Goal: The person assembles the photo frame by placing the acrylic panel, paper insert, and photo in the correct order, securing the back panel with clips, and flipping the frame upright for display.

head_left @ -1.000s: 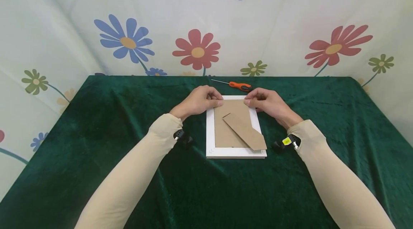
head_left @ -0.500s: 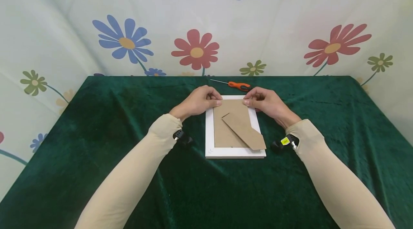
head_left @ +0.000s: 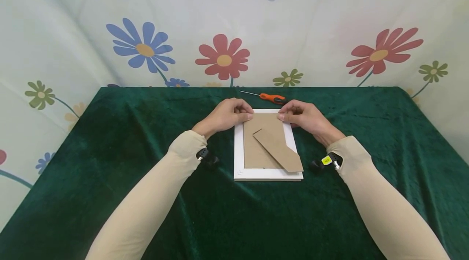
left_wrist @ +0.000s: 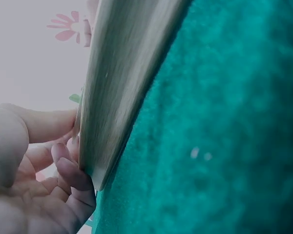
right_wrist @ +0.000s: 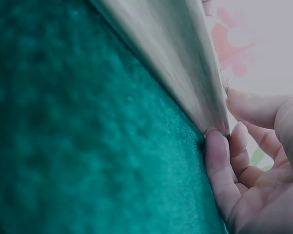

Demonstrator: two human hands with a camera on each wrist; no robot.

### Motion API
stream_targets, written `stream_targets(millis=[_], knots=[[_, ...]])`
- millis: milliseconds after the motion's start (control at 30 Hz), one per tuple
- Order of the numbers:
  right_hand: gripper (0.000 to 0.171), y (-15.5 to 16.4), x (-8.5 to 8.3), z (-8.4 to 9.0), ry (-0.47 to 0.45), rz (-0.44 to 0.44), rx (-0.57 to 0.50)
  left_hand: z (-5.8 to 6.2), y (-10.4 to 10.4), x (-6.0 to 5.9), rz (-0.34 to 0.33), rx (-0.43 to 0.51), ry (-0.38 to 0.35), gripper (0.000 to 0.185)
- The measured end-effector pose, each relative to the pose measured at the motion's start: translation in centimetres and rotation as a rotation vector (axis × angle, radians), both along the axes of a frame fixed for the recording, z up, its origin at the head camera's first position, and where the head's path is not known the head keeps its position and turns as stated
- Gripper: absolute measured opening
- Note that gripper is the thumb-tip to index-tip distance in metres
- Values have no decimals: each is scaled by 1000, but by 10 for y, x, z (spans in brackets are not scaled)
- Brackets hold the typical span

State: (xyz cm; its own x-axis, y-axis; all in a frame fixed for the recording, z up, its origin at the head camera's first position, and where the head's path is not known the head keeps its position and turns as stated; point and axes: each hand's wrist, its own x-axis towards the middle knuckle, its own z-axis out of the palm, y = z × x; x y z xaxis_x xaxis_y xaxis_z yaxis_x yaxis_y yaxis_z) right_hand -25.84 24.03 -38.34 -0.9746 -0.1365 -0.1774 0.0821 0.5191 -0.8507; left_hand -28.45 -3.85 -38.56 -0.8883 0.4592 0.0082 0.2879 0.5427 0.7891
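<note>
No brand or legible writing shows; a small yellow tag on the right wrist is too small to read. The left hand (head_left: 224, 116) grips the far-left corner of the white picture frame (head_left: 238, 150), thumb on the brown backing board (head_left: 258, 146), fingers (left_wrist: 71, 170) curled at the frame's edge. The right hand (head_left: 303, 117) holds the far-right corner the same way, its fingers (right_wrist: 219, 161) curled against the edge. The frame lies face down on the green counter (head_left: 110, 150) between both hands, its easel stand (head_left: 278, 150) angled across. An orange screwdriver (head_left: 271, 97) lies just beyond the frame.
</note>
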Motion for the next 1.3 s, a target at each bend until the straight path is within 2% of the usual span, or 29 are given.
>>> stream_targets(millis=[200, 533, 767, 1300], knots=[[36, 0, -1, 0, 6, 2, -15, 1, -3, 2, 11, 42, -28, 19], [39, -2, -1, -1, 23, 16, 1, -1, -5, 3, 32, 55, -49, 18], [38, 0, -1, -3, 19, 31, -6, 0, -3, 1, 6, 52, -31, 17], [38, 3, 0, -1, 18, 27, 9, 1, 0, 0, 11, 22, -19, 18]])
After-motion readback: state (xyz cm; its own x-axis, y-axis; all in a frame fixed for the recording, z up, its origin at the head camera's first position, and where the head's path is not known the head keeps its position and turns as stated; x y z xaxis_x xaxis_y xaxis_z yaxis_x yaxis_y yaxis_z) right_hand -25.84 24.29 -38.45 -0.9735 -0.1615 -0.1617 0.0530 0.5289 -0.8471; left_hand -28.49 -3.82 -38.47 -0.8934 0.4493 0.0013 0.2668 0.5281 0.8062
